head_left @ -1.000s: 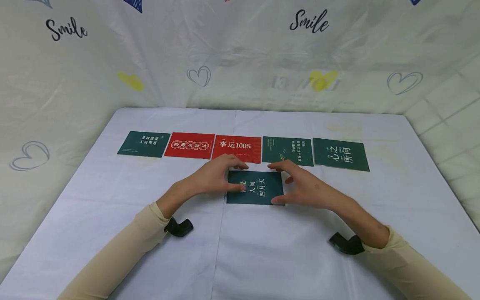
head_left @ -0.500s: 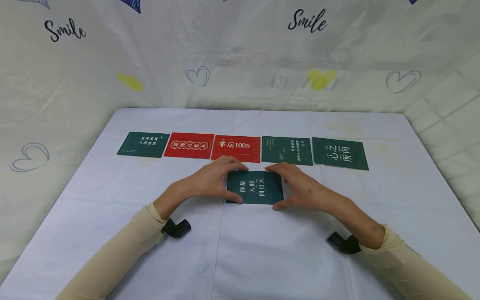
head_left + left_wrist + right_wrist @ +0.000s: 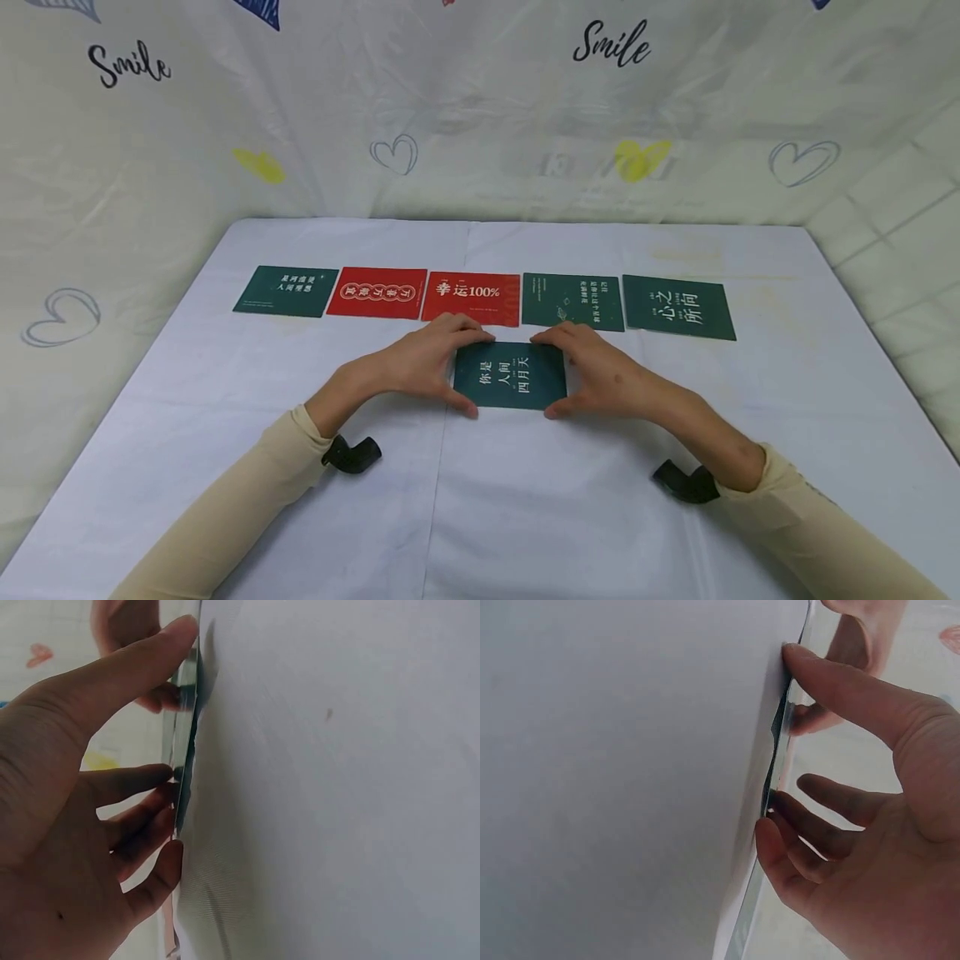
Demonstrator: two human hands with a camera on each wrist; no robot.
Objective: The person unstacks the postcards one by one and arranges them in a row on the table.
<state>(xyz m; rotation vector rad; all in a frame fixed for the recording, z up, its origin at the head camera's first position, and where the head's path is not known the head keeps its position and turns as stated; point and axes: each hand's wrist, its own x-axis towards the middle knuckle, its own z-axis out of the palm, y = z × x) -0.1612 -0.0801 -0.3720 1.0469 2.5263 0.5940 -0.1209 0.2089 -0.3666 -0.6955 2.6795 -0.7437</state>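
Observation:
A dark green postcard [image 3: 513, 385] with white lettering lies at the middle of the table in the head view, in front of a row of other cards. My left hand [image 3: 416, 358] grips its left end, thumb at the near edge and fingers at the far edge. In the same way, my right hand [image 3: 611, 375] holds the right end, thumb by the near right corner. Both wrist views look at the postcard nearly edge-on, as a thin dark strip; the left thumb [image 3: 176, 637] and the right thumb [image 3: 802, 660] overlap it there.
Behind the hands, a row holds a green card [image 3: 285, 292], a red card [image 3: 377, 292], another red card [image 3: 472, 297], a green card [image 3: 573, 302] and a green card [image 3: 679, 307]. White cloth covers the table [image 3: 525, 517]; a printed curtain [image 3: 480, 100] hangs behind.
My left thumb has slid off the postcard's face to its near edge. The right fingers and thumb have closed in at the right end. The postcard has hardly moved.

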